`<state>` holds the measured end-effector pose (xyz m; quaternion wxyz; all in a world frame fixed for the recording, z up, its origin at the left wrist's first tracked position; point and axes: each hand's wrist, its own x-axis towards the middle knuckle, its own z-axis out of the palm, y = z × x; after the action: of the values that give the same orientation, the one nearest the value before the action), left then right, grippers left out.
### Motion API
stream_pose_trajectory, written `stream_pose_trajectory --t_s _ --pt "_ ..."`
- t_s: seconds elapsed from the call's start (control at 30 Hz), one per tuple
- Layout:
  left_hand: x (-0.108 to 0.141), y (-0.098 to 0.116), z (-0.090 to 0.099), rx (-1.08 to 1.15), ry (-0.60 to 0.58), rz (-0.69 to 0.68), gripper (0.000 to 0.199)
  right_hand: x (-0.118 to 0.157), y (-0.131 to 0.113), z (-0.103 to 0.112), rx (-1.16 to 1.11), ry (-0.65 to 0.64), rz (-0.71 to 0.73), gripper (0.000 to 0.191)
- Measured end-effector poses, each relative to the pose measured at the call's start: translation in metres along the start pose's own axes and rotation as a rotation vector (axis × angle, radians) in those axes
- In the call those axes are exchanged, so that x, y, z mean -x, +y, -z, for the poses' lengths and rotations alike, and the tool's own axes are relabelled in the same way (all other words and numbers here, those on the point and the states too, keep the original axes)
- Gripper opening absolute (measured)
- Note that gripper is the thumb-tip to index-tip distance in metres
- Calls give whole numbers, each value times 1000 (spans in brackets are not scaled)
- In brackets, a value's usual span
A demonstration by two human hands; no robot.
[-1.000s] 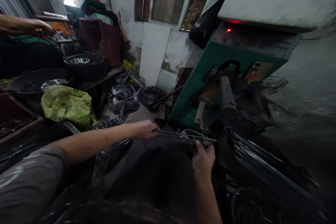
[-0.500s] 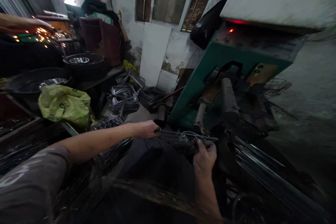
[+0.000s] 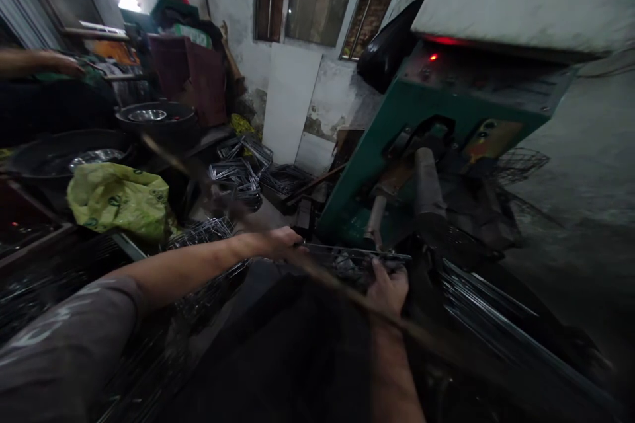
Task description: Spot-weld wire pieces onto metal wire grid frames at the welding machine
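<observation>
The wires (image 3: 354,251) stretch between the two hands, above the lap and just in front of the base of the green machine (image 3: 342,205). The left hand (image 3: 284,241) has its fingers clenched on the left end of the wires. The right hand (image 3: 389,285) is near the other end, its thumb and fingers seemingly pinched on the wires, though blur and dim light make this hard to read. A blurred dark strip (image 3: 342,287) crosses in front of both arms. Toward the floor's far edge, near the white board (image 3: 292,102), lie stacked frames (image 3: 235,178). Left of them sits a yellow bag (image 3: 119,201). Long rods (image 3: 489,294) lie right of the right hand. A co-worker's hand (image 3: 62,63) shows at upper left.
</observation>
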<state>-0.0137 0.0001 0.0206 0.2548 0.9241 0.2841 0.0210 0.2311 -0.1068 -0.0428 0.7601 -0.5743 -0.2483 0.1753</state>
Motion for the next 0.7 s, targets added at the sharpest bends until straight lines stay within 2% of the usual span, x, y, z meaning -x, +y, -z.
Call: stream_pose_trajectory --t_s 0.3,0.5,0.6,0.7 --pt "-3 3 -1 -9 19 19 35 -6 -2 -2 18 -9 9 38" --pt "-3 -1 -9 80 24 17 36 -4 -2 -2 3 -12 -15 38" --pt "-6 -1 -14 44 60 -19 37 -2 -5 1 44 4 14 38" --pt "-13 2 -20 -18 74 -25 38 -3 -8 7 67 15 -48 38"
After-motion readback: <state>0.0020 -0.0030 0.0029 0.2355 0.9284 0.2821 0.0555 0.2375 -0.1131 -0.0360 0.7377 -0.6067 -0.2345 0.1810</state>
